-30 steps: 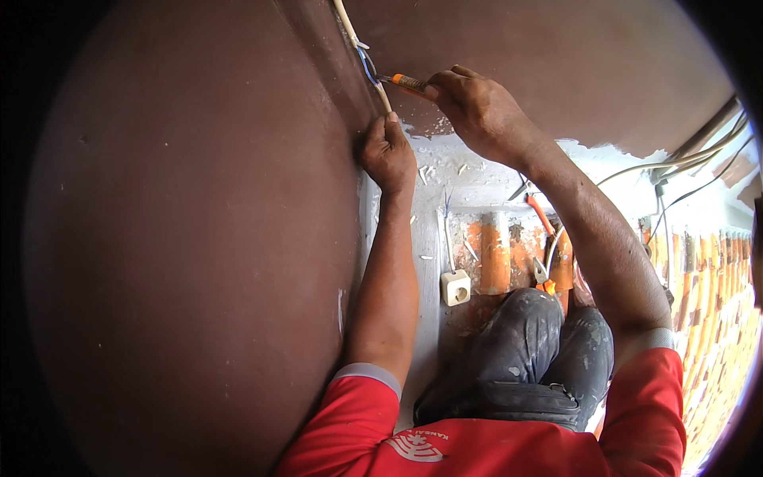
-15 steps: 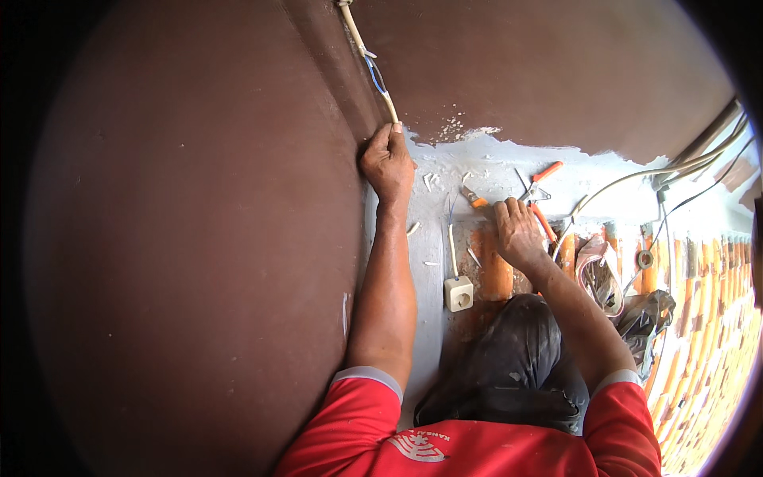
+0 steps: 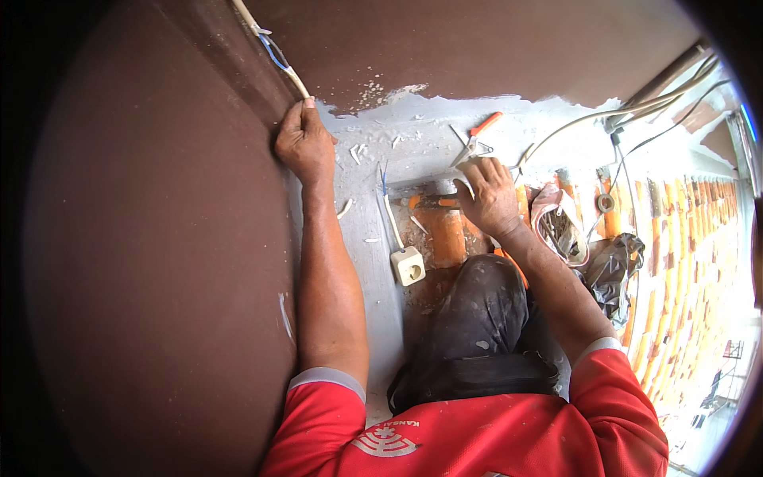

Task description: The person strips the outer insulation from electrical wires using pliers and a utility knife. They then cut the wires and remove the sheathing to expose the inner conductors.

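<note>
My left hand (image 3: pixel 308 147) is closed in a pinch on a white sheathed cable (image 3: pixel 296 82), which comes down along the corner of the brown wall. Above the pinch the sheath is slit, and blue and dark inner wires show. My right hand (image 3: pixel 489 197) is over the orange-handled pliers (image 3: pixel 485 126), its thumb spread from the fingers; the hand covers the lower part of the tool. Beside the thumb, an orange-and-dark cutter knife (image 3: pixel 435 202) lies across the roof tiles. A white socket box (image 3: pixel 408 265) with a short cable and bared blue wire ends rests between my arms.
Scraps of white sheathing (image 3: pixel 358 153) lie on the grey ledge (image 3: pixel 362 254). To the right are a roll of tape (image 3: pixel 606 203), a pale pouch (image 3: pixel 552 222), a black plastic bag (image 3: pixel 613 274) and loose cables (image 3: pixel 584 123). Orange roof tiles (image 3: pixel 683 254) stretch to the right.
The view has shifted, so everything appears further left and higher. The cutter knife has gone from the ledge down onto the tiles, and my right hand's thumb has spread. My left hand keeps hold of the cable.
</note>
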### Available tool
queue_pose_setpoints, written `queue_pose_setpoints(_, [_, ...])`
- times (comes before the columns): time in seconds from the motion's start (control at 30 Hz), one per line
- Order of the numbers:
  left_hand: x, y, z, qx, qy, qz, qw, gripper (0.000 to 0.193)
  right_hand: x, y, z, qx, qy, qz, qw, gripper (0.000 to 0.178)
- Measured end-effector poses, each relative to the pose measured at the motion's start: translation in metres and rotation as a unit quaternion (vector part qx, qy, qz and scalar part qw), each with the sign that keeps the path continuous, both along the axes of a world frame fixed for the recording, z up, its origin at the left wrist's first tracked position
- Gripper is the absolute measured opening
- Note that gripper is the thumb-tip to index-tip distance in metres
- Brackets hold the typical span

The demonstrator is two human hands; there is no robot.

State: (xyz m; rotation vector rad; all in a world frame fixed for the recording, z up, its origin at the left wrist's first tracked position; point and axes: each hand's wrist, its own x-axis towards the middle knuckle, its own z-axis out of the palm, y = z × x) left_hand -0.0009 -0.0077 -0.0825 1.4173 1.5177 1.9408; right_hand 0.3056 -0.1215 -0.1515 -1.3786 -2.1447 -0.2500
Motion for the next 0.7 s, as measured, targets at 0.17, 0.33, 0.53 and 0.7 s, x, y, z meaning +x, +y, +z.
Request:
queue_pose_setpoints(0.17, [0.004,-0.005,0.006,-0.023,0.008,0.008,1.000,0.030,0.036,0.025,0.019,-0.134,-0.110,-0.122,0.977,0.123])
queue_pose_setpoints(0.33, [0.017,0.002,0.011,-0.021,0.012,-0.007,1.000,0.029,0.073,0.059,0.032,-0.252,-0.223,-0.101,0.936,0.165])
queue_pose_setpoints(0.53, [-0.003,0.001,0.000,0.002,0.006,-0.011,1.000,0.027,0.047,0.042,0.045,-0.164,-0.266,-0.093,0.945,0.151])
queue_pose_setpoints(0.7, [0.004,0.000,0.002,-0.007,-0.006,-0.029,1.000,0.028,0.023,-0.034,0.054,-0.312,-0.167,-0.104,0.930,0.023])
